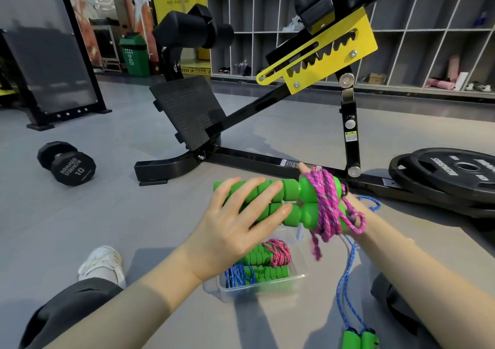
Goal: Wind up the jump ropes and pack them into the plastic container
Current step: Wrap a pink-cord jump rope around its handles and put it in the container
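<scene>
The person sits on the gym floor (128, 214) with the plastic container (297, 255) set between the legs, close enough that each finished bundle only has to drop a short way. Two wound ropes already lie inside it: one with pink cord (278, 252) and one with blue cord (237, 275), side by side along its length.

A third one, the pink jump rope (267, 198), is held in the air just above the container. Its two green handles lie parallel and touching, and the cord is wrapped round their thick ends so the pair stays together. The right hand (351, 201) holds that wrapped end from behind; most of it is hidden by the cord, with one fingertip (304, 168) showing above, so it is probably clamped on the bundle to keep the wraps from slipping. The left hand (235, 222) lies flat on the foam grips, fingers straight and slightly spread, steadying rather than gripping.

A short tail of pink cord hangs loose and probably needs tucking in. The blue jump rope (345, 281) trails unwound across the floor beside the right forearm, not yet started.
</scene>
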A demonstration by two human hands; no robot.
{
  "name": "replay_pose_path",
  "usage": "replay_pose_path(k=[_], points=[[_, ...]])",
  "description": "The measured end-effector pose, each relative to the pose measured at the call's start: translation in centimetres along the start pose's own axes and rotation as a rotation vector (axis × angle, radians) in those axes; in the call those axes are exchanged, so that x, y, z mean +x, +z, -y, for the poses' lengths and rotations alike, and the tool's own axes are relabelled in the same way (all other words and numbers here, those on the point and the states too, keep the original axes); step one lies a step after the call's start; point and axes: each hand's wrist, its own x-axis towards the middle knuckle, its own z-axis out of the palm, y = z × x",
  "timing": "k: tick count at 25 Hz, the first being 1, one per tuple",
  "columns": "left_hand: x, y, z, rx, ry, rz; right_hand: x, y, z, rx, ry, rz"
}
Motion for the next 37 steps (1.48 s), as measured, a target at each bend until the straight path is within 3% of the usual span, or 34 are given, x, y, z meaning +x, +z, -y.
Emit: replay_pose_path(k=[2,5,8,12,17,22,28,37], points=[[-0.2,0.1,0.8,0.04,-0.047,-0.002,-0.6,1.2,-2.0,0.052,0.026,-0.057],[-0.9,0.5,2.3,0.137,-0.073,0.03,-2.1,4.5,-1.4,0.373,0.05,-0.072],[-2.1,1.1,3.8,0.216,-0.087,0.09,-3.4,6.6,-0.8,0.391,0.062,-0.07],[-2.6,1.7,3.7,0.237,-0.104,0.137,-3.8,7.4,-0.6,0.188,0.102,-0.109],[-2.8,2.1,3.6,0.221,-0.179,0.205,-4.9,7.8,0.5,0.045,0.106,-0.003],[-3.3,2.2,3.6,0.209,-0.162,0.248,-6.3,6.6,2.8,-0.381,0.1,0.074],[-3.3,2.6,3.2,0.201,-0.201,0.295,-6.7,6.8,3.9,-0.852,-0.045,0.034],[-3.5,2.6,2.7,0.169,-0.106,0.367,-8.0,4.8,8.4,-1.286,-0.171,0.104]])
